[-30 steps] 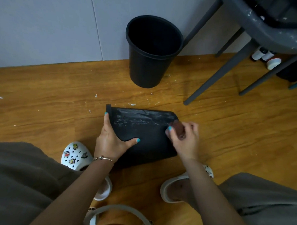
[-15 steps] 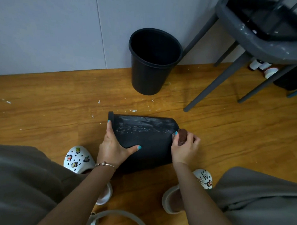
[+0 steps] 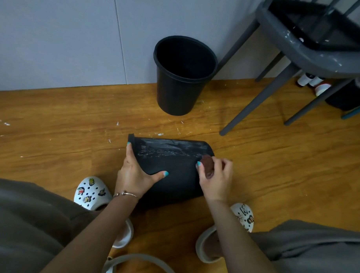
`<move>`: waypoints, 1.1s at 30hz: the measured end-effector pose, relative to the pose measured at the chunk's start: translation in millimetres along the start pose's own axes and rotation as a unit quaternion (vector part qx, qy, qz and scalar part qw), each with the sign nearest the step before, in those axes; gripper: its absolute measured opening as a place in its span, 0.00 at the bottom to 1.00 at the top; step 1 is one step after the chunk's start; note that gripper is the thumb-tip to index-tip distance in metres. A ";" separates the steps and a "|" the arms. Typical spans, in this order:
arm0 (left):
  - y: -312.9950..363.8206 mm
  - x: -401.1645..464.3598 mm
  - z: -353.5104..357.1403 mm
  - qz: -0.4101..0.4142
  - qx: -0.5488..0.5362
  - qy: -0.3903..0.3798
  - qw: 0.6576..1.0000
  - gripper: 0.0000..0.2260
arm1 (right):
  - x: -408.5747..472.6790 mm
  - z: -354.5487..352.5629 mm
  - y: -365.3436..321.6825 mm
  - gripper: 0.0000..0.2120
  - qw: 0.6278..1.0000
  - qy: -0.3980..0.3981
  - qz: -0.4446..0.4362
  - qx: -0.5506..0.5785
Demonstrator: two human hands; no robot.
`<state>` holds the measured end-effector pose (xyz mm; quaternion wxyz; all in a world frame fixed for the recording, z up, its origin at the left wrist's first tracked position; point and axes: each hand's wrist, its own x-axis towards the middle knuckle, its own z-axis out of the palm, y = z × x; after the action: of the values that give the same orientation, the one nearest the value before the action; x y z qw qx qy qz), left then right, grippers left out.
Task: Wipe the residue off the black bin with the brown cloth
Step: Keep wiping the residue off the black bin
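Note:
A black bin (image 3: pixel 174 166) lies on its side on the wooden floor between my feet, its rim to the left. White smeared residue covers its upper side. My left hand (image 3: pixel 135 173) grips the bin near the rim, thumb spread across its side. My right hand (image 3: pixel 216 178) holds a small wad of brown cloth (image 3: pixel 207 163) pressed against the bin's right end, near its base. Most of the cloth is hidden inside my fingers.
A second black bin (image 3: pixel 183 79) stands upright by the grey wall. A grey chair (image 3: pixel 300 52) with slanted legs stands at the right, small bottles (image 3: pixel 311 80) behind it. White flecks litter the floor (image 3: pixel 63 132). My white clogs (image 3: pixel 91 191) flank the lying bin.
My right hand with the cloth slid right toward the bin's base and has come slightly back over the bin. My left hand has kept its grip near the rim.

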<state>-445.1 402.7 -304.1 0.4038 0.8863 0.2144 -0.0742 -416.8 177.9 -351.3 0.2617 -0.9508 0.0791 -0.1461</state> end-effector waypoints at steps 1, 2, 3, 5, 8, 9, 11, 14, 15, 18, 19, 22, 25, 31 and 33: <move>-0.6 -1.2 0.4 0.002 0.000 0.001 1.000 0.61 | -3.4 3.8 3.5 0.17 1.000 0.007 -0.010 -0.009; -1.5 -2.2 0.9 0.003 0.003 0.001 1.000 0.61 | -4.9 5.2 6.5 0.15 1.000 0.016 -0.011 -0.009; -1.5 -3.2 0.9 0.004 0.008 0.000 1.000 0.61 | -4.5 5.9 10.1 0.14 1.000 0.023 -0.007 -0.009; 0.1 -4.9 0.3 0.002 0.012 -0.005 1.000 0.61 | 0.6 3.8 15.2 0.12 1.000 0.019 0.021 -0.006; 1.7 -4.6 -2.3 0.002 0.021 -0.001 1.000 0.61 | 19.7 -2.3 24.7 0.15 0.992 0.014 0.123 -0.001; 1.7 -5.5 -1.8 0.003 0.022 0.000 1.000 0.61 | 27.6 -6.4 28.3 0.16 0.986 0.018 0.167 0.000; 0.3 -9.3 0.5 0.005 0.020 0.000 1.000 0.60 | 43.4 -16.2 32.9 0.17 0.968 0.053 0.241 0.033; 0.0 -15.7 2.1 -0.001 0.023 0.005 1.000 0.60 | 56.3 -21.0 16.1 0.15 0.953 0.045 0.260 0.148; 0.3 -17.2 1.9 -0.001 0.029 0.008 1.000 0.59 | 55.9 -20.0 7.3 0.16 0.957 0.015 0.237 0.166; 0.5 -18.4 -1.9 0.000 0.046 0.018 0.999 0.51 | 46.8 -13.2 -6.2 0.23 0.980 -0.046 0.159 0.108; 0.7 -16.2 -4.4 -0.002 0.038 0.028 0.999 0.44 | 43.7 -10.7 -6.2 0.24 0.982 -0.049 0.157 0.088; 5.9 3.0 -12.4 -0.029 -0.059 0.060 0.996 0.27 | 39.2 -9.6 -8.2 0.25 0.979 -0.055 0.189 0.048; 15.3 25.5 -14.1 -0.053 -0.154 0.031 0.986 0.24 | 41.8 -11.7 -4.5 0.27 0.979 -0.099 0.178 -0.030; 10.8 22.5 -7.8 -0.060 -0.196 0.038 0.978 0.21 | 19.6 2.1 -35.2 0.21 0.992 -0.100 0.071 -0.025; 9.9 20.9 -9.3 -0.062 -0.208 0.044 0.975 0.21 | 21.2 1.7 -36.6 0.18 0.991 -0.131 0.025 -0.011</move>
<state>-422.4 410.6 -297.5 0.5637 0.7705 0.2972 -0.0138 -393.6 205.0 -328.7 0.2632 -0.9621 0.0699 -0.0131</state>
